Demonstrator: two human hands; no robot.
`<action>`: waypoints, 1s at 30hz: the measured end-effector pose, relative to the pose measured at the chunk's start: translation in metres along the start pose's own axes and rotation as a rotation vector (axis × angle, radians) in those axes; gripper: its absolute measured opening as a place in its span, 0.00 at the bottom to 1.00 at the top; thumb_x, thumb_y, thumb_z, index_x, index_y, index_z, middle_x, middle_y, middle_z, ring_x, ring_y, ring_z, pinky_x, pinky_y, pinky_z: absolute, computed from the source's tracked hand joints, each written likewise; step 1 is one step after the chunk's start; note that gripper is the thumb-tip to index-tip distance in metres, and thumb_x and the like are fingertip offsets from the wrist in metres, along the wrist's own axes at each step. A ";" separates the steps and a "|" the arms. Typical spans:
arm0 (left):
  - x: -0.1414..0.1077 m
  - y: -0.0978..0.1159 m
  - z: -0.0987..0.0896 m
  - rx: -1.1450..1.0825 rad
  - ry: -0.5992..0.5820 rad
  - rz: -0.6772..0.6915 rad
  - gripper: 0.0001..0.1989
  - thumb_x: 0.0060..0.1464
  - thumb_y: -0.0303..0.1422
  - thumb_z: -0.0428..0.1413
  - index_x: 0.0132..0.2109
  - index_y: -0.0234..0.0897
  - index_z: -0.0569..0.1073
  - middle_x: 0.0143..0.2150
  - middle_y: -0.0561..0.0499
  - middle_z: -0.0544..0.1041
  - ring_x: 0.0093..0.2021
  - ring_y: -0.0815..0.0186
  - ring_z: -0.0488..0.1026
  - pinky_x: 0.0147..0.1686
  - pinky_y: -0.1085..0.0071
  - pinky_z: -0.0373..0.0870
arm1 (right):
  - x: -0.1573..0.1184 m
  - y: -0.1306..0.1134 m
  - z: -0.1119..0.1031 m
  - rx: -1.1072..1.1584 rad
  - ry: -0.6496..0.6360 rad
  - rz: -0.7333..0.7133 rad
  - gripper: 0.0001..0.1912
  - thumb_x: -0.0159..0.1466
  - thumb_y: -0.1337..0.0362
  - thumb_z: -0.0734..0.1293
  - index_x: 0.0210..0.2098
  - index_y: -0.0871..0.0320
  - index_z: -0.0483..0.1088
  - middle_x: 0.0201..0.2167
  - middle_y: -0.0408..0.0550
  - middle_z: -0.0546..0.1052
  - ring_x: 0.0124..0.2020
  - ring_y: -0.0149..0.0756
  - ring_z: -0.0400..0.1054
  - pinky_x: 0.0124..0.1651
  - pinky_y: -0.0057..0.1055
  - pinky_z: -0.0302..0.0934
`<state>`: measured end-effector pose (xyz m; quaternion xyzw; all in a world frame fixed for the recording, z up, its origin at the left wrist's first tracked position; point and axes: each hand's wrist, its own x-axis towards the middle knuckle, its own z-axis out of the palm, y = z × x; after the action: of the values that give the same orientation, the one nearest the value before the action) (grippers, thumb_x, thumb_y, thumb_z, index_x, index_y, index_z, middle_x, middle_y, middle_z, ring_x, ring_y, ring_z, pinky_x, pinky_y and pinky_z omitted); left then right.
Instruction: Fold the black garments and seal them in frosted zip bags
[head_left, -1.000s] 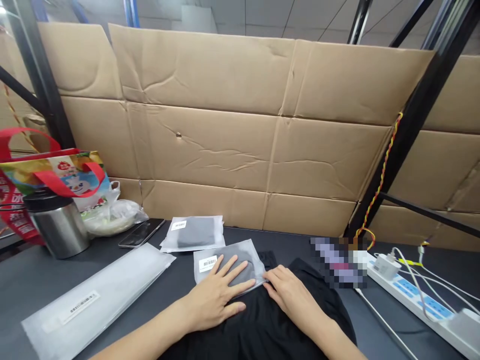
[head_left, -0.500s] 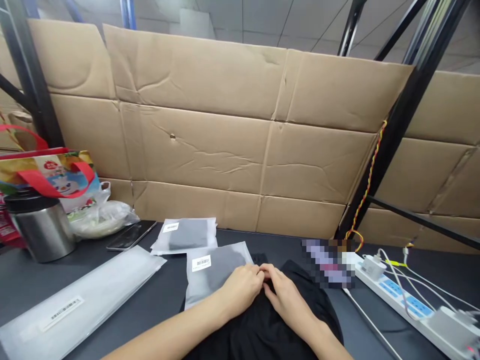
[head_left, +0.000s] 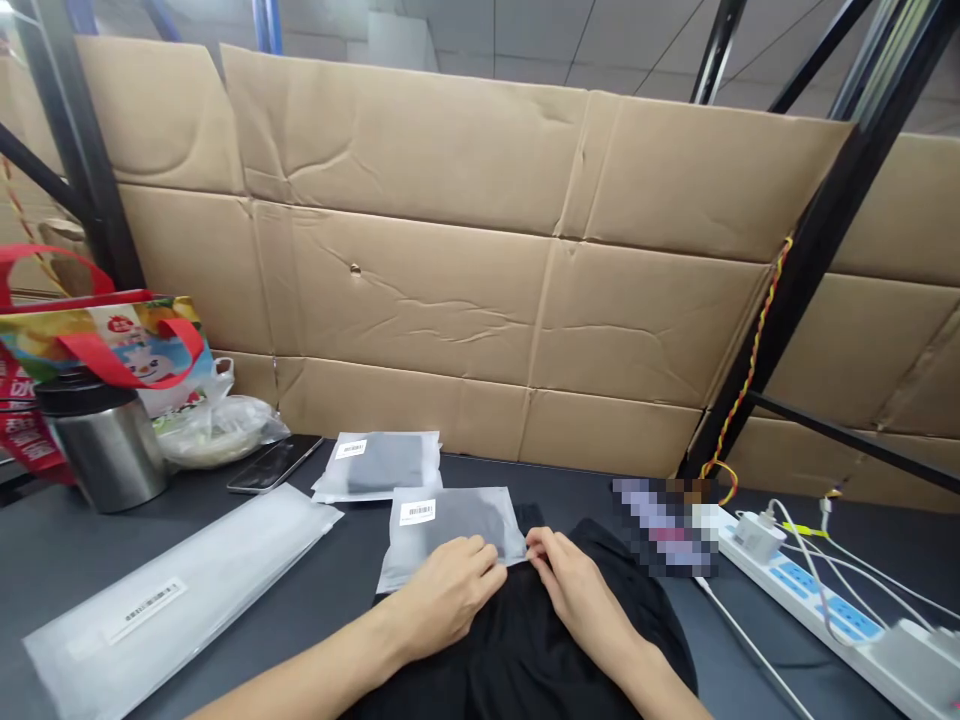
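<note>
While the right grip (head_left: 577,585) pinches the lower right corner of the near pouch (head_left: 457,518) between thumb and fingertips, the left grip (head_left: 450,595) lies over its lower edge, fingers curled close together; whether they clasp the film I cannot tell. That frosted pouch, dark inside, lies in the far half of the tabletop (head_left: 337,585), partly on black cloth (head_left: 525,645) spreading toward the near edge. Its white label (head_left: 418,512), at upper left, bears a barcode over print too small to read. Just beyond, by the far edge, a second pouch (head_left: 394,465) has a similar barcode label (head_left: 351,449). Left of it lies a phone (head_left: 276,464). Toward the near left corner, a long pouch (head_left: 195,590) lies slantwise with a barcode strip (head_left: 146,608). Near the far left corner are a steel flask (head_left: 109,455), a clear plastic bag (head_left: 225,430) and a tote bag (head_left: 142,312) printed with a white cartoon figure; white characters on its red side show only partly. Toward the right edge runs a white power strip (head_left: 795,580) with blue socket faces.
</note>
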<state>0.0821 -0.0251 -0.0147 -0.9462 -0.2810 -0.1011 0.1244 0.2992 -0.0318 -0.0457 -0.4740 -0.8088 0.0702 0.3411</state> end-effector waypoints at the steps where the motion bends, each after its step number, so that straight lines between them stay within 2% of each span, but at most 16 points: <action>1: -0.017 -0.005 -0.003 0.020 -0.009 0.009 0.10 0.52 0.19 0.49 0.38 0.37 0.68 0.36 0.47 0.71 0.36 0.59 0.68 0.34 0.66 0.66 | 0.000 -0.001 -0.001 -0.002 -0.003 0.002 0.09 0.69 0.69 0.54 0.43 0.53 0.63 0.35 0.46 0.71 0.36 0.37 0.69 0.40 0.34 0.65; 5: -0.088 -0.028 -0.014 0.115 0.009 0.002 0.14 0.52 0.17 0.47 0.40 0.38 0.69 0.38 0.47 0.73 0.36 0.59 0.68 0.38 0.65 0.66 | 0.000 -0.004 -0.002 -0.022 -0.029 -0.008 0.11 0.69 0.69 0.54 0.39 0.52 0.65 0.33 0.44 0.70 0.34 0.37 0.67 0.38 0.32 0.63; 8: -0.116 -0.036 -0.018 0.134 0.068 -0.059 0.16 0.55 0.18 0.47 0.45 0.39 0.70 0.42 0.46 0.75 0.41 0.58 0.70 0.44 0.63 0.66 | 0.001 -0.005 -0.002 -0.014 -0.045 -0.031 0.12 0.70 0.70 0.54 0.39 0.52 0.67 0.32 0.43 0.71 0.35 0.37 0.67 0.38 0.32 0.63; 11: -0.107 -0.033 -0.017 0.174 0.113 -0.093 0.19 0.59 0.21 0.47 0.56 0.37 0.66 0.53 0.44 0.73 0.53 0.54 0.68 0.54 0.58 0.60 | 0.000 -0.004 -0.001 0.012 -0.033 -0.031 0.13 0.70 0.68 0.54 0.38 0.52 0.67 0.32 0.44 0.71 0.35 0.36 0.68 0.39 0.32 0.63; 14: -0.075 -0.026 -0.005 0.200 0.076 -0.105 0.31 0.55 0.21 0.49 0.66 0.33 0.53 0.65 0.43 0.61 0.66 0.49 0.52 0.62 0.53 0.50 | -0.001 -0.002 -0.001 0.044 -0.009 -0.033 0.12 0.70 0.67 0.54 0.38 0.52 0.68 0.34 0.44 0.72 0.36 0.36 0.69 0.40 0.32 0.64; 16: -0.054 -0.024 0.007 0.182 0.028 -0.139 0.39 0.50 0.20 0.50 0.68 0.33 0.48 0.68 0.42 0.55 0.68 0.47 0.44 0.63 0.49 0.47 | -0.002 -0.001 -0.001 0.067 0.003 -0.032 0.12 0.70 0.65 0.54 0.38 0.52 0.68 0.34 0.45 0.73 0.36 0.36 0.70 0.41 0.31 0.65; 19: -0.031 -0.026 0.017 0.146 -0.041 -0.185 0.40 0.47 0.18 0.50 0.68 0.35 0.50 0.67 0.40 0.57 0.67 0.44 0.48 0.59 0.46 0.55 | -0.002 0.003 0.000 0.091 0.041 -0.007 0.10 0.69 0.63 0.55 0.38 0.52 0.67 0.36 0.45 0.75 0.37 0.37 0.72 0.42 0.31 0.67; 21: -0.023 -0.033 0.012 0.138 -0.026 -0.174 0.37 0.49 0.15 0.46 0.67 0.35 0.53 0.66 0.40 0.60 0.66 0.48 0.53 0.58 0.51 0.61 | -0.002 0.007 0.001 0.097 0.096 0.021 0.09 0.69 0.62 0.56 0.41 0.52 0.67 0.38 0.46 0.76 0.40 0.38 0.73 0.44 0.32 0.67; 23: -0.021 -0.047 -0.002 0.139 0.087 -0.152 0.36 0.52 0.13 0.42 0.67 0.37 0.53 0.66 0.43 0.59 0.67 0.53 0.52 0.60 0.55 0.60 | -0.002 0.011 0.002 0.098 0.147 0.043 0.09 0.68 0.61 0.58 0.45 0.53 0.66 0.40 0.47 0.76 0.41 0.38 0.73 0.46 0.33 0.68; 26: -0.029 -0.087 -0.029 0.150 0.243 -0.196 0.38 0.53 0.12 0.38 0.68 0.43 0.49 0.68 0.49 0.56 0.69 0.59 0.46 0.64 0.55 0.52 | -0.002 0.015 0.004 0.097 0.148 0.042 0.10 0.68 0.60 0.58 0.46 0.53 0.67 0.41 0.48 0.77 0.43 0.39 0.73 0.47 0.35 0.68; 28: -0.041 -0.121 -0.039 0.161 0.215 -0.262 0.38 0.54 0.12 0.37 0.68 0.43 0.49 0.69 0.48 0.55 0.68 0.59 0.47 0.64 0.53 0.49 | -0.003 0.015 0.004 0.092 0.119 0.033 0.10 0.68 0.61 0.58 0.45 0.53 0.67 0.42 0.48 0.76 0.44 0.40 0.72 0.48 0.36 0.68; 30: -0.056 -0.151 -0.039 0.155 0.158 -0.259 0.32 0.58 0.16 0.40 0.66 0.44 0.55 0.66 0.48 0.60 0.67 0.56 0.52 0.62 0.51 0.52 | -0.003 0.014 0.003 0.085 0.096 0.033 0.10 0.68 0.62 0.58 0.45 0.53 0.67 0.42 0.49 0.75 0.45 0.40 0.71 0.49 0.38 0.67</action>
<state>-0.0526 0.0576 0.0351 -0.8787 -0.3971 -0.1683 0.2046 0.3084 -0.0260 -0.0559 -0.4753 -0.7796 0.0873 0.3983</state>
